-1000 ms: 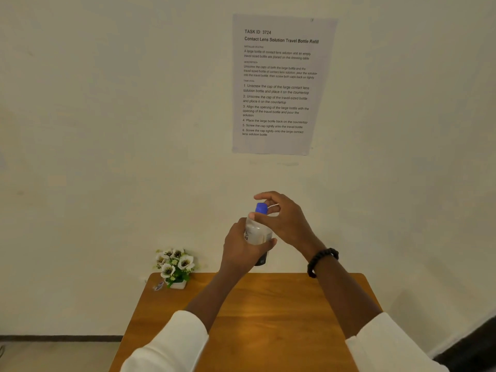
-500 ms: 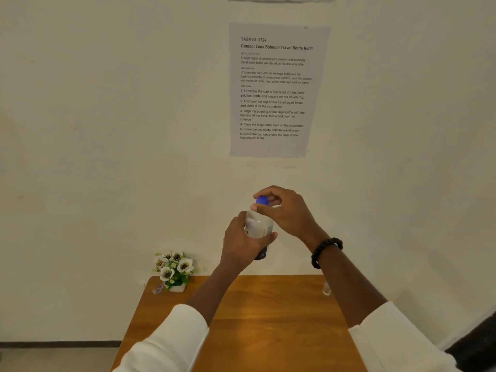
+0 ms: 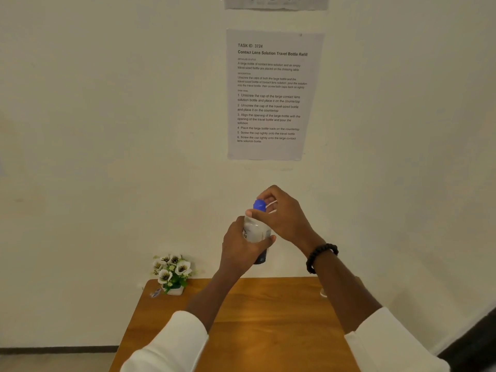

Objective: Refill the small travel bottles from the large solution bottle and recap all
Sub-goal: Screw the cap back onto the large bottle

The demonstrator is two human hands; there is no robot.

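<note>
The large translucent plastic solution bottle [image 3: 256,232] with a dark lower section is held upright in the air, above the far part of the counter and in front of the wall, clear of any surface. Its blue screw cap [image 3: 259,205] sits on the neck; whether it is fully seated cannot be told.

The left hand [image 3: 243,247] grips the body of the bottle from the left, its fingers wrapped round the far side and its thumb [image 3: 265,241] lying across the near face. The right hand [image 3: 284,218] comes in from the right above it, thumb and fingers closed on the blue cap, pinching it from both sides. A black beaded bracelet [image 3: 320,256] circles the right wrist. Both forearms show bare below rolled white sleeves [image 3: 166,342].

The brown wooden counter [image 3: 255,318] stands against the off-white wall. At its far left corner is a small white pot of white artificial flowers [image 3: 171,272], with a small object just beside it on the left, too small to identify. At the far right edge a small clear item [image 3: 323,292] shows just beside the right forearm, mostly hidden; its nature cannot be told.

On the wall above the hands hangs a printed paper instruction sheet [image 3: 271,95] headed "Contact Lens Solution Travel Bottle Refill". The lower edge of a second sheet [image 3: 276,2] shows at the top of the view.
</note>
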